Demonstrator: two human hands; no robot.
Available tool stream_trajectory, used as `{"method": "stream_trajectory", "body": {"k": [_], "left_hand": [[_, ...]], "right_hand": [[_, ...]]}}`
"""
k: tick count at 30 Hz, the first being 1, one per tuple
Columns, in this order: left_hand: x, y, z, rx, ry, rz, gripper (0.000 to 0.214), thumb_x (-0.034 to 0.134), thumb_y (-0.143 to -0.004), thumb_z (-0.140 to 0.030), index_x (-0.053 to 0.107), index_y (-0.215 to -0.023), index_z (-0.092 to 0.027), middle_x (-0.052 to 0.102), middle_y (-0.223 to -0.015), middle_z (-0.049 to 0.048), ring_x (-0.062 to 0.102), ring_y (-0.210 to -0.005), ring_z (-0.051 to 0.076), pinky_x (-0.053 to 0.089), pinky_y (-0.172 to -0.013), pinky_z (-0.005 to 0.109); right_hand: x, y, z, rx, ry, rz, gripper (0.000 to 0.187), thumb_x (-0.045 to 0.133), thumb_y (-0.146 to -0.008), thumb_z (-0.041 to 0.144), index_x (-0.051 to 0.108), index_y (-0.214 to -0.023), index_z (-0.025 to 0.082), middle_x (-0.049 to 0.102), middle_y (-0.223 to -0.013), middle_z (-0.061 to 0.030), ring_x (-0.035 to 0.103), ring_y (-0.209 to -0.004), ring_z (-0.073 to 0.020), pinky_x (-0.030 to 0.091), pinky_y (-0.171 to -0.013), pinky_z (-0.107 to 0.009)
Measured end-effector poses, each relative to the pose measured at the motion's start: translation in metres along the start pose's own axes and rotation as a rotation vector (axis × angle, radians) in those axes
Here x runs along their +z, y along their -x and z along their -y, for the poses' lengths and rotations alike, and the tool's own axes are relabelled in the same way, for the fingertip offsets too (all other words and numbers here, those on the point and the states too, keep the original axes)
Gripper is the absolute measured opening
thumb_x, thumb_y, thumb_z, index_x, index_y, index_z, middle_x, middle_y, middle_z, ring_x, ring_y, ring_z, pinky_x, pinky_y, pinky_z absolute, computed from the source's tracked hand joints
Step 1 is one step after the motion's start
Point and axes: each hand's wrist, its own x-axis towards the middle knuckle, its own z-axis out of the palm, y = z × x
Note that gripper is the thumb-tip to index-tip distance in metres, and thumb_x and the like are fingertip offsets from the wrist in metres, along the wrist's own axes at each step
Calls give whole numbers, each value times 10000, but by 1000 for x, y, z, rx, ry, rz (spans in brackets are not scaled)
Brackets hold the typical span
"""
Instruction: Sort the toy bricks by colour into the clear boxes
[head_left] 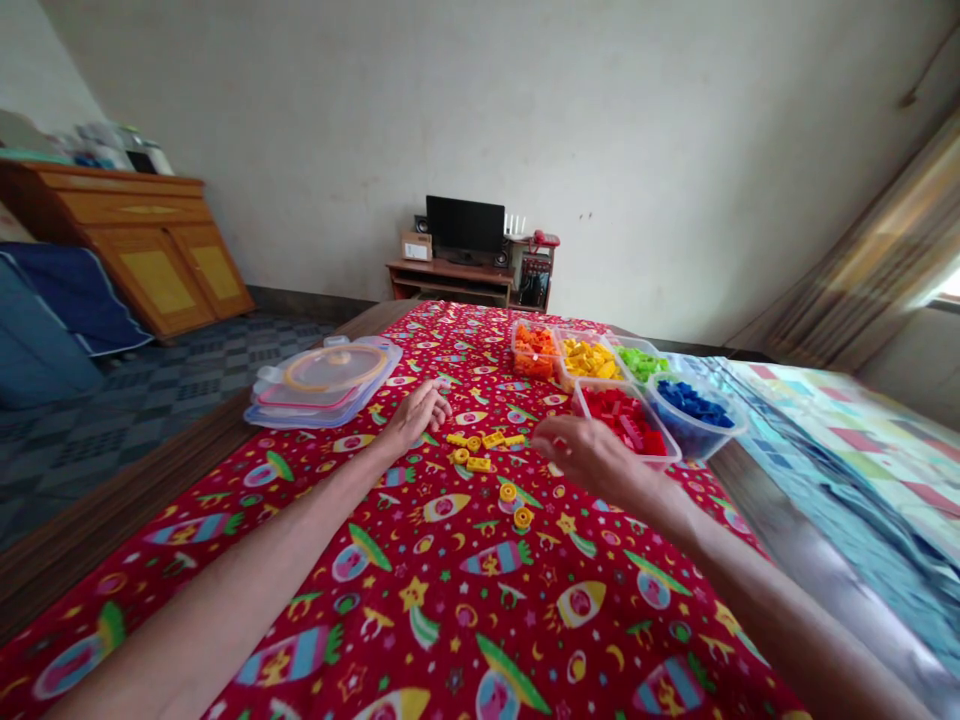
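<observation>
My left hand point(421, 412) rests on the red patterned cloth point(442, 590), its fingers loosely bent and a little apart, with nothing in them. Just right of it lie several small yellow building-block pieces point(478, 464), some long, some round. Two round yellow pieces point(523, 517) sit nearer to me. My right hand point(574, 445) hovers at the near left side of the tub of red blocks point(671, 456), palm down. Its fingers are curled together, and whatever they may hold is hidden.
Behind the red tub stand tubs of orange point(535, 375), yellow point(566, 380) and green blocks point(637, 362); a round tub of blue blocks point(694, 440) is at right. Stacked plastic lids point(330, 385) lie at left. A monitor point(465, 226) stands beyond the table.
</observation>
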Motion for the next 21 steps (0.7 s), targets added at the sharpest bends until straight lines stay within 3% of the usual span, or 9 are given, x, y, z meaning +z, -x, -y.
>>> {"method": "stream_trajectory", "body": {"k": [2,4,6,9,12,17,21], "left_hand": [[-6,-4,-6,-69,141,-57,256,372,-921,-392,461,-1012,-170,553,-628,-30,524,-509,89,431,-477,182],[-18,-8,-18,-133,223,-100,188,361,-946,-328,461,-956,-169,537,-596,-35,528,-516,84,450,-507,187],[-34,-11,-37,-137,231,-131,136,378,-946,-245,479,-919,-158,545,-603,-31,527,-533,71,440,-520,169],[-56,-10,-69,-79,228,-169,104,431,-916,-161,530,-927,-130,591,-709,-13,521,-568,44,422,-539,140],[-64,-6,-95,-24,231,-185,126,448,-885,-131,564,-933,-115,589,-731,-4,514,-563,42,403,-527,138],[-61,4,-111,51,133,-85,140,478,-856,-158,598,-905,-104,601,-726,12,541,-583,69,414,-562,174],[-69,11,-121,117,-25,-81,182,480,-859,-199,624,-927,-109,620,-752,21,560,-620,88,430,-604,198]], "right_hand": [[31,5,26,-102,-19,56,298,439,-957,369,632,-1048,160,656,-1020,-130,622,-901,-198,497,-767,-313],[57,11,40,-151,24,89,421,478,-935,419,544,-1278,183,511,-1335,-195,475,-1245,-302,434,-979,-468],[73,14,43,-155,40,117,494,464,-941,418,445,-1395,223,373,-1470,-189,315,-1378,-328,340,-1066,-545],[82,9,33,-134,44,113,519,457,-947,406,395,-1439,253,302,-1515,-182,240,-1414,-346,289,-1092,-580],[86,-5,18,-114,43,94,495,461,-947,398,425,-1423,267,325,-1501,-180,260,-1405,-360,290,-1085,-598],[108,-24,-6,34,-15,-21,533,447,-948,396,425,-1413,136,412,-1415,-250,355,-1359,-364,351,-1060,-583],[120,-25,-16,29,-66,-120,544,415,-954,427,401,-1413,135,448,-1385,-243,401,-1331,-356,400,-1030,-575]]}}
